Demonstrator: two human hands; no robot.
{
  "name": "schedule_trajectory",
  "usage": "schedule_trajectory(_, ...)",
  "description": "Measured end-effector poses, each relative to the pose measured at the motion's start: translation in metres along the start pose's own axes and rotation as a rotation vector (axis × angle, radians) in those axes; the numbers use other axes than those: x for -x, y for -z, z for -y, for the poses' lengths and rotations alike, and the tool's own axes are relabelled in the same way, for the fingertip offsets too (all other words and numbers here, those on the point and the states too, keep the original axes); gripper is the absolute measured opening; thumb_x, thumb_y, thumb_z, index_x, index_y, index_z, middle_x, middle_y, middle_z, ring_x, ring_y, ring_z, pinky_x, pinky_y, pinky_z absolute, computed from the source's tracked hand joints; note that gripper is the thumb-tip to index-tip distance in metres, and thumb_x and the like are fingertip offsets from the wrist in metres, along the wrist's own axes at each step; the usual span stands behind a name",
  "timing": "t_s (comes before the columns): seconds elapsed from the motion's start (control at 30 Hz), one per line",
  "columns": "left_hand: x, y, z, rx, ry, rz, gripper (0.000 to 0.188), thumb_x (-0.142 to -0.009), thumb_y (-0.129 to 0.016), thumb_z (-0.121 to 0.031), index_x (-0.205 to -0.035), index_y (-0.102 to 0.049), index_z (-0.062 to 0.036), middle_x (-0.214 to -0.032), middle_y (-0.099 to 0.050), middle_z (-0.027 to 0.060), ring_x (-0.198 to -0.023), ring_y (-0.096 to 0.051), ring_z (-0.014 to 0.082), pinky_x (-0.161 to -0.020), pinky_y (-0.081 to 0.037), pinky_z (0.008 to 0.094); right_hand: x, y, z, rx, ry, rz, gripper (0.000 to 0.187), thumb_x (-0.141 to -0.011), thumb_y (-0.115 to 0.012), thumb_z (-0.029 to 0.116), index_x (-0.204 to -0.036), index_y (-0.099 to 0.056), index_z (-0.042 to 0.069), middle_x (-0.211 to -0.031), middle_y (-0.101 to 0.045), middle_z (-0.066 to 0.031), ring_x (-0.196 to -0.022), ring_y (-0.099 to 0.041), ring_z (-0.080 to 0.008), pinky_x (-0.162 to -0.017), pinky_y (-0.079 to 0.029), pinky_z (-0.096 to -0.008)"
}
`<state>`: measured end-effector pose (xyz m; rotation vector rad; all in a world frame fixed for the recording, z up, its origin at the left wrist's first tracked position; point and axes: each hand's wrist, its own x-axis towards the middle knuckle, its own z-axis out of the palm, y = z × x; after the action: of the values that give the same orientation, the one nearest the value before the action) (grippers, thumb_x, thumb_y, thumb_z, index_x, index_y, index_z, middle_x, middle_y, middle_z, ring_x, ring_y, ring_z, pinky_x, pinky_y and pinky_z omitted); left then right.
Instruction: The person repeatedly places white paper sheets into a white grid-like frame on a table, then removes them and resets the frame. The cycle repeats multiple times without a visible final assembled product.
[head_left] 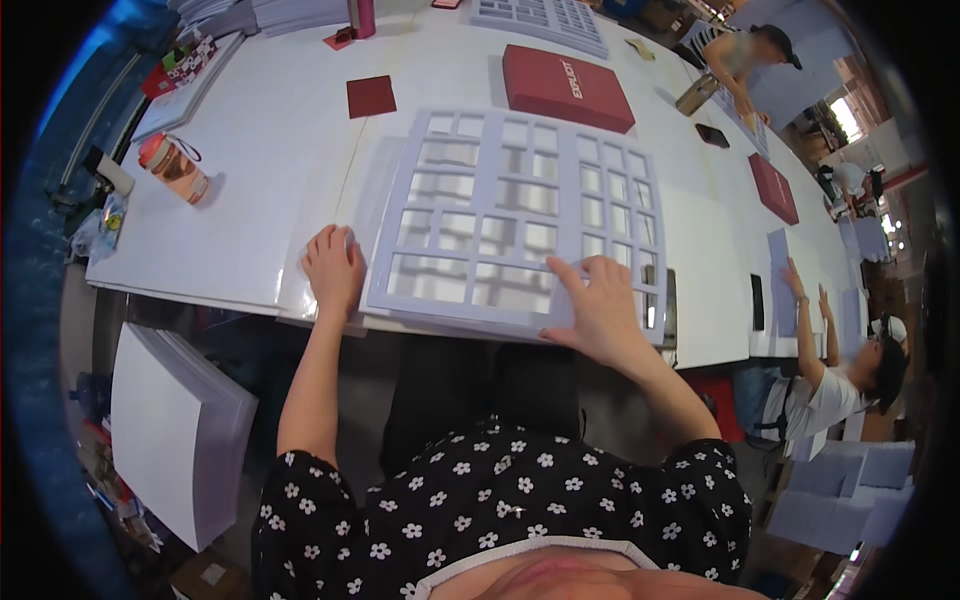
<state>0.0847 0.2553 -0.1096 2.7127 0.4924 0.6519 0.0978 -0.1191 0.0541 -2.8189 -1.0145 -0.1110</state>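
White table (pixel 275 135): pale grid (pixel 569 195) lies under right fingers (pixel 564 275), beside left fingers (pixel 324 241)

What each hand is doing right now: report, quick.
Left hand: loosely curled on the white table; whether it holds anything cannot be told.
Right hand: open, fingers spread over the white grid.

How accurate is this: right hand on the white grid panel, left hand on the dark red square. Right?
Not quite: the left hand isn't on the dark red square. The head view shows it at the near edge of the white table, left of the white grid panel. The right hand is on the panel, as stated.
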Motion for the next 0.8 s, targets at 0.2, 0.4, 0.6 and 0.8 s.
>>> schedule_trajectory(0.2,0.008,-0.007,0.015,-0.009,-0.038,-0.024,0.031,-0.087,-0.062,-0.019,-0.116,-0.063,-0.0097,-0.128,-0.058,0.0101,-0.124,-0.049,0.0289,-0.101,-0.035,0.0463,0.013,-0.048,0.015,-0.043,0.031,-0.001,0.081,-0.063,-0.086,0.041,-0.132,-0.055,0.013,-0.111,-0.055,-0.0181,-0.109,-0.049,-0.0345,-0.096,-0.037,-0.0463)
schedule_trajectory(0.4,0.008,-0.009,0.017,0.111,-0.09,-0.072,0.028,-0.088,-0.061,-0.019,-0.113,-0.066,-0.0066,-0.123,-0.061,0.013,-0.116,-0.054,0.0317,-0.098,-0.039,0.0459,0.017,-0.056,0.005,0.01,-0.032,0.045,0.083,-0.065,-0.085,0.042,-0.135,-0.052,0.013,-0.119,-0.056,-0.0189,-0.12,-0.048,-0.0376,-0.103,-0.034,-0.0501)
schedule_trajectory(0.6,0.024,-0.004,0.022,0.562,0.047,-0.136,0.031,-0.103,-0.047,-0.023,-0.12,-0.061,-0.0016,-0.113,-0.063,0.0153,-0.099,-0.061,0.0254,-0.083,-0.051,0.0363,0.059,-0.06,0.003,-0.058,-0.125,-0.239,0.088,-0.071,-0.082,0.041,-0.144,-0.043,0.013,-0.145,-0.04,-0.0202,-0.137,-0.034,-0.0423,-0.115,-0.022,-0.0555)
schedule_trajectory(0.8,0.093,0.04,-0.006,0.511,0.031,0.178,0.046,-0.101,-0.056,-0.024,-0.139,-0.046,-0.0004,-0.098,-0.055,0.0092,-0.079,-0.052,0.0167,-0.072,-0.046,0.0313,0.157,-0.091,-0.05,-0.239,-0.661,-0.461,0.076,-0.076,-0.08,0.026,-0.137,-0.044,-0.003,-0.124,-0.053,-0.0182,-0.115,-0.051,-0.0351,-0.096,-0.041,-0.0432)
